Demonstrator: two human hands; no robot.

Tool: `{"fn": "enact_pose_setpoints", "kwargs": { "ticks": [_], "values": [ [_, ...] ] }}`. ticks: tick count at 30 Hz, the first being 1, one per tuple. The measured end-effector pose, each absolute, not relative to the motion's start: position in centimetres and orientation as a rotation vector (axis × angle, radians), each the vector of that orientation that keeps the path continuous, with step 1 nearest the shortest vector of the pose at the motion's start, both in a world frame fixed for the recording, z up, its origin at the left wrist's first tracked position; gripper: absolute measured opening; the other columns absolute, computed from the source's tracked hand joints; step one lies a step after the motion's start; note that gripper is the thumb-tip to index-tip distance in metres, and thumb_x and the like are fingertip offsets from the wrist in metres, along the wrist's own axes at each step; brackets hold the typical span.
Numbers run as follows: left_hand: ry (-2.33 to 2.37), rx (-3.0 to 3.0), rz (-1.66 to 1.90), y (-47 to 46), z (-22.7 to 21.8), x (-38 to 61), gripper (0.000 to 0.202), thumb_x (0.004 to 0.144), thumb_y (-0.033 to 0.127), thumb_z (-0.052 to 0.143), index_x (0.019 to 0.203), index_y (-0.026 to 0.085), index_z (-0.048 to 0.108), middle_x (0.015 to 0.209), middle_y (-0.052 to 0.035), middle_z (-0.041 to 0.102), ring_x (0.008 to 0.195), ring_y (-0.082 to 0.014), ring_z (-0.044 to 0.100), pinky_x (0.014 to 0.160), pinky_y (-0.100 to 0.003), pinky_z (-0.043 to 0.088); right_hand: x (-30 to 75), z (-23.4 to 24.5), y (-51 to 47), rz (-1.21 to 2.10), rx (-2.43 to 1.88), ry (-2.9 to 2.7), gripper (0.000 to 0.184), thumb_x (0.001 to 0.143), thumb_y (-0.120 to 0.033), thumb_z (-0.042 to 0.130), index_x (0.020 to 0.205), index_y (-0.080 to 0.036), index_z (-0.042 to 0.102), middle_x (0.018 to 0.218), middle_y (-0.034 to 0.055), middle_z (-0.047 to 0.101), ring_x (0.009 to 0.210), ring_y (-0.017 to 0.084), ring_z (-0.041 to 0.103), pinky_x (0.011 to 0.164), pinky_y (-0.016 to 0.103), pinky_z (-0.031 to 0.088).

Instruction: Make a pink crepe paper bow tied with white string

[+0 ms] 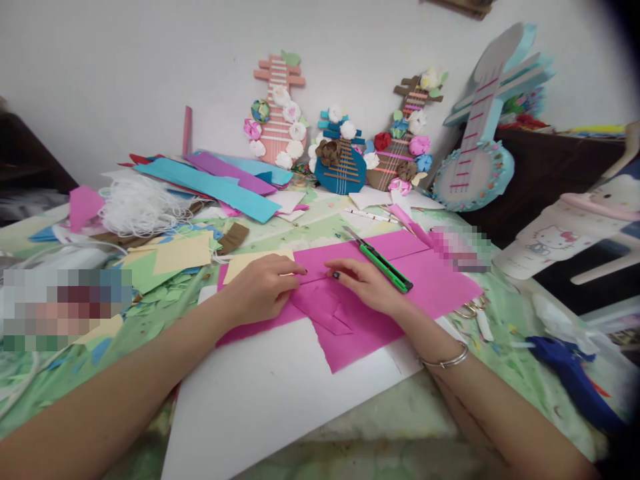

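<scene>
Both hands are over bright pink paper [440,283] at the middle of the table. My left hand [263,287] is closed, thumb and forefinger at the left end of a creased pink paper piece [325,313]. At that piece's other end, my right hand [367,283] has thumb and forefinger drawn together; the exact grip is hard to see against the same pink. A green utility knife [385,265], blade out, lies on the paper just beyond my right hand. Under the pink paper is a white board [245,393]. Cream paper [240,265] touches the left hand's far side.
Paper-flowered instrument models [341,170] lean on the wall. Coloured strips [215,190], white string [145,203] and paper scraps [175,253] lie left. Scissors [470,308], a blue glue gun [575,380] and a white tumbler [550,237] stand or lie right.
</scene>
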State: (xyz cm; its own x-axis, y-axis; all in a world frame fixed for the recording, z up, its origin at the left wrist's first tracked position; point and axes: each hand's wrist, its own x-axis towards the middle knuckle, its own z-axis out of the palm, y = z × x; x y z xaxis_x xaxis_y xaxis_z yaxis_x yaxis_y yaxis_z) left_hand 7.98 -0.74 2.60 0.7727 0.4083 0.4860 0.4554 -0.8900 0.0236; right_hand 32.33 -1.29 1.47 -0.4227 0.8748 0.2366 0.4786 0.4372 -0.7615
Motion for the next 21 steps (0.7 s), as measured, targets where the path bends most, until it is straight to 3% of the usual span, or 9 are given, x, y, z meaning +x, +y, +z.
{"fn": "enact_pose_setpoints", "kwargs": {
  "ticks": [7, 10, 14, 19, 21],
  "values": [
    [-0.964, -3.049, -0.499, -1.1, 3.6, 8.1, 0.047, 0.066, 0.011, 0.054, 0.112, 0.014, 0.060, 0.104, -0.0103, 0.062, 0.097, -0.0250, 0.056, 0.084, -0.038, 0.048, 29.4, 2.0, -2.5, 0.736, -1.162, -2.230, 0.042, 0.074, -0.014, 0.064, 0.115, -0.015, 0.055, 0.089, 0.0054, 0.062, 0.080, 0.017, 0.056, 0.071, 0.031, 0.045],
    [-1.076, -3.051, -0.575, -0.8, 3.2, 8.2, 0.041, 0.069, 0.013, 0.053, 0.110, 0.013, 0.060, 0.100, -0.0100, 0.062, 0.095, -0.0242, 0.056, 0.083, -0.037, 0.048, 29.5, 1.9, -2.7, 0.809, -1.187, -2.168, 0.043, 0.075, -0.011, 0.059, 0.117, -0.016, 0.051, 0.075, -0.0003, 0.056, 0.069, 0.014, 0.051, 0.063, 0.028, 0.041],
    [-1.272, -2.980, -0.885, -0.3, 2.6, 8.5, 0.038, 0.073, 0.010, 0.048, 0.110, 0.014, 0.056, 0.095, -0.0064, 0.064, 0.086, -0.0183, 0.060, 0.078, -0.032, 0.049, 30.2, 2.1, -2.6, 0.984, -1.102, -1.952, 0.037, 0.076, -0.009, 0.050, 0.111, -0.020, 0.053, 0.074, -0.0028, 0.051, 0.062, 0.011, 0.047, 0.058, 0.025, 0.037],
    [-1.427, -2.817, -1.177, -0.5, 2.9, 8.7, 0.016, 0.081, 0.021, 0.050, 0.096, 0.017, 0.053, 0.089, -0.0042, 0.061, 0.081, -0.0166, 0.058, 0.072, -0.031, 0.047, 30.9, 2.4, -2.2, 1.075, -1.078, -1.545, 0.017, 0.074, -0.014, 0.048, 0.084, -0.018, 0.062, 0.087, 0.0016, 0.060, 0.078, 0.014, 0.055, 0.071, 0.028, 0.042],
    [-1.337, -2.804, -1.232, -0.8, 3.0, 8.9, 0.015, 0.082, 0.026, 0.053, 0.093, 0.017, 0.050, 0.089, -0.0044, 0.058, 0.082, -0.0170, 0.055, 0.073, -0.032, 0.046, 31.1, 2.4, -2.1, 1.179, -1.073, -1.387, 0.018, 0.073, -0.017, 0.052, 0.086, -0.018, 0.065, 0.087, 0.0028, 0.064, 0.079, 0.016, 0.059, 0.075, 0.031, 0.045]
  ]
}}
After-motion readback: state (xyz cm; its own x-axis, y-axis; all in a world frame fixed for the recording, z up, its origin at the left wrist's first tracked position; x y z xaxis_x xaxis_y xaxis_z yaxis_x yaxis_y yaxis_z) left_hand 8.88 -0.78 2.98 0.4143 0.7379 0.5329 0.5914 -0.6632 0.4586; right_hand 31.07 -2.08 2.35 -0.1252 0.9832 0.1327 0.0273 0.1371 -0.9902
